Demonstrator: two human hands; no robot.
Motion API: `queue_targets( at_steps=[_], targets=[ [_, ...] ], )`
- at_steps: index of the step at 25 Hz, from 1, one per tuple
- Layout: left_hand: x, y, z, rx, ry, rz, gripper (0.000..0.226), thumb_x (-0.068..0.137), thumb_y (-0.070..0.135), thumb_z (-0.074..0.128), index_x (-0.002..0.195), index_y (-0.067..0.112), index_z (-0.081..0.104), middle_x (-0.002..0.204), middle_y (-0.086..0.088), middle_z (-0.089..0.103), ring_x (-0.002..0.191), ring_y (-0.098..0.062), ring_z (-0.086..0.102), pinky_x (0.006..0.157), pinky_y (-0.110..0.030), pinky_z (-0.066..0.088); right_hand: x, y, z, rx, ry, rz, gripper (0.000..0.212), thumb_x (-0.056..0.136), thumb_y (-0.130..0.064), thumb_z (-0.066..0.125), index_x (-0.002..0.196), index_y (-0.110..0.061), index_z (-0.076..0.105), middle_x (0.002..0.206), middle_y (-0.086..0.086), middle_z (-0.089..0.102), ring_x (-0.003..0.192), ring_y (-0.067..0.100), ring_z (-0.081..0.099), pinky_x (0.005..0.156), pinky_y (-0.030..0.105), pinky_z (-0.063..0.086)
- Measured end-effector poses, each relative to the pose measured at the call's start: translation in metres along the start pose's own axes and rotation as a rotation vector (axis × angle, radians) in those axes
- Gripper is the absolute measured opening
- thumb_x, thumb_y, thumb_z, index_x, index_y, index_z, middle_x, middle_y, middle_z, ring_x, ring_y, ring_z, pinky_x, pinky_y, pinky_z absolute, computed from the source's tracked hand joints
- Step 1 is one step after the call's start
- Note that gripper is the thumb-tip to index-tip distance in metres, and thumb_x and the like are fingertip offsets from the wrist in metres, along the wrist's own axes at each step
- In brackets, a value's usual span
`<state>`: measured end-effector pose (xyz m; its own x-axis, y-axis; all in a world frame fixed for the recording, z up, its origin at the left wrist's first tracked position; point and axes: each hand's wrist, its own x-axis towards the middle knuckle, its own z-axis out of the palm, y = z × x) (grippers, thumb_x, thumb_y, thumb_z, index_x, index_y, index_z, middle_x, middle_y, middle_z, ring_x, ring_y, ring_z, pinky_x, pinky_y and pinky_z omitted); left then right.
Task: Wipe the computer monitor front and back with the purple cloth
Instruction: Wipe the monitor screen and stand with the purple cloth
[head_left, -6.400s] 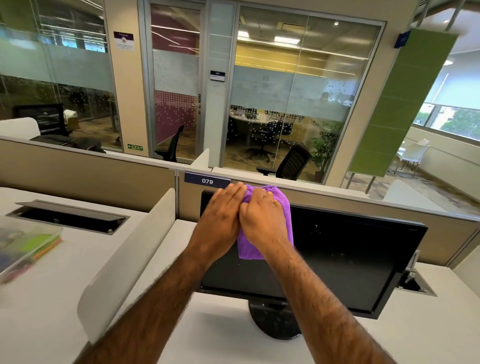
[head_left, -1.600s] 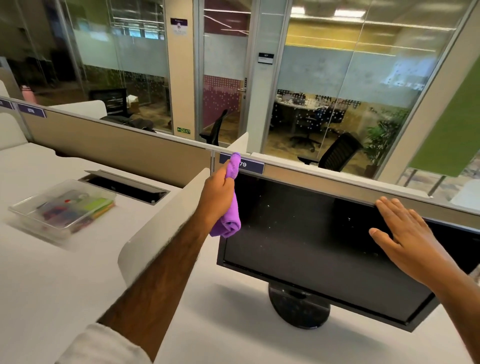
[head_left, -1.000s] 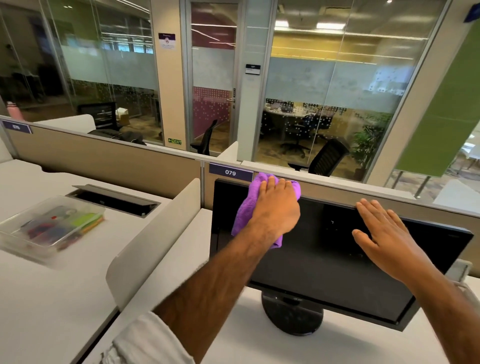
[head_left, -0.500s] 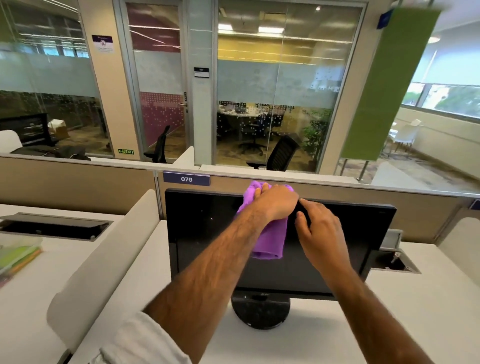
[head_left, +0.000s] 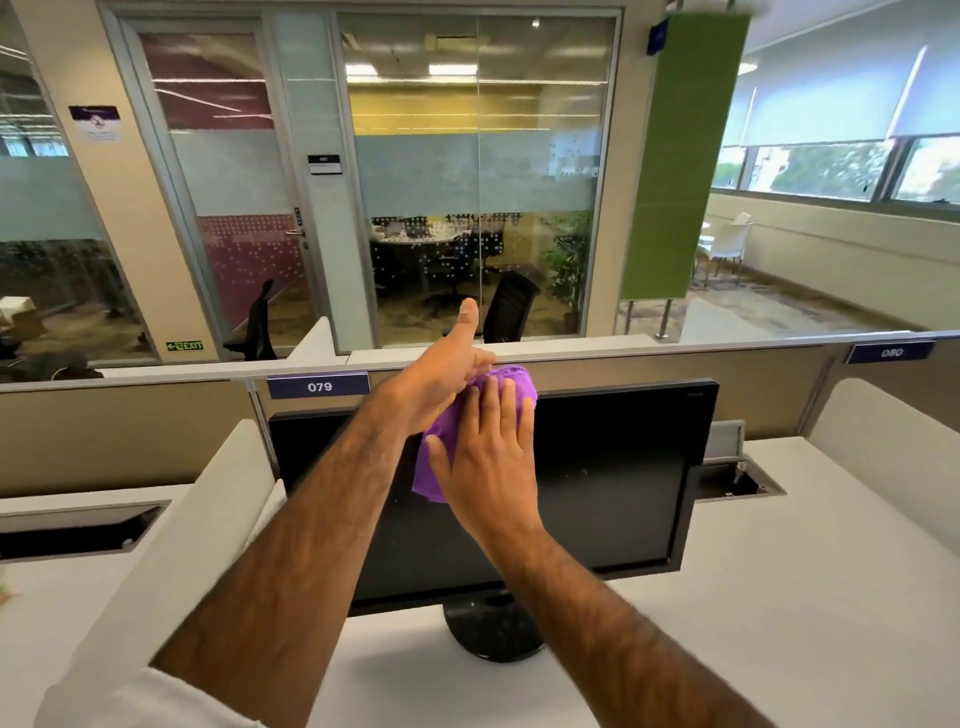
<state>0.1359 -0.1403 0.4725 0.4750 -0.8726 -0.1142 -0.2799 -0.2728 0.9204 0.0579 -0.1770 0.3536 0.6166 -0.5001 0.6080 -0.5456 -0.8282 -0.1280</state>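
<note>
The black computer monitor (head_left: 613, 467) stands on its round base (head_left: 488, 634) on the white desk, screen facing me. The purple cloth (head_left: 511, 382) hangs over the top middle of the screen. My right hand (head_left: 488, 473) lies flat on the cloth with fingers spread, pressing it against the screen. My left hand (head_left: 441, 379) is at the monitor's top edge just left of the cloth; its fingers curl into the cloth and its thumb sticks up. The back of the monitor is hidden.
A beige partition (head_left: 130, 431) with the label 079 (head_left: 318, 387) runs right behind the monitor. A white divider (head_left: 182, 545) stands to the left. Open cable hatches sit in the desk at left (head_left: 78, 530) and right (head_left: 737, 480). Glass-walled rooms lie beyond.
My left hand swept the cloth from the screen's left corner to the top middle. My right hand moved in from the right and now lies flat on the cloth; my left thumb has lifted.
</note>
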Motion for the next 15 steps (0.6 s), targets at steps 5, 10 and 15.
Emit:
queue_targets(
  at_steps=[5, 10, 15],
  targets=[
    [-0.029, -0.052, -0.040, 0.374, 0.341, 0.096, 0.074, 0.102, 0.067, 0.010, 0.156, 0.026, 0.040, 0.166, 0.002, 0.029, 0.155, -0.017, 0.020, 0.124, -0.038, 0.009, 0.014, 0.003, 0.010, -0.036, -0.017, 0.014, 0.077, 0.098, -0.065, 0.038, 0.147, -0.006, 0.039, 0.160, 0.023, 0.031, 0.153, 0.041, 0.015, 0.121, 0.060, 0.014],
    [-0.044, -0.139, -0.073, 0.884, 0.504, 0.149, 0.081, 0.096, 0.067, -0.003, 0.161, 0.028, 0.026, 0.169, 0.006, 0.020, 0.158, -0.012, 0.003, 0.127, -0.037, -0.008, 0.019, -0.003, 0.015, -0.085, -0.009, -0.005, 0.080, 0.097, -0.067, 0.035, 0.157, -0.015, 0.027, 0.159, 0.025, 0.029, 0.151, 0.044, 0.016, 0.118, 0.065, 0.013],
    [-0.044, -0.154, -0.077, 0.920, 0.566, 0.243, 0.082, 0.096, 0.068, -0.004, 0.161, 0.029, 0.025, 0.169, 0.006, 0.021, 0.158, -0.013, 0.004, 0.127, -0.039, -0.010, 0.020, 0.021, 0.019, -0.092, -0.014, -0.129, 0.085, 0.086, -0.030, 0.063, 0.159, -0.012, 0.022, 0.165, 0.020, 0.020, 0.155, 0.040, 0.006, 0.121, 0.063, 0.009]
  ],
)
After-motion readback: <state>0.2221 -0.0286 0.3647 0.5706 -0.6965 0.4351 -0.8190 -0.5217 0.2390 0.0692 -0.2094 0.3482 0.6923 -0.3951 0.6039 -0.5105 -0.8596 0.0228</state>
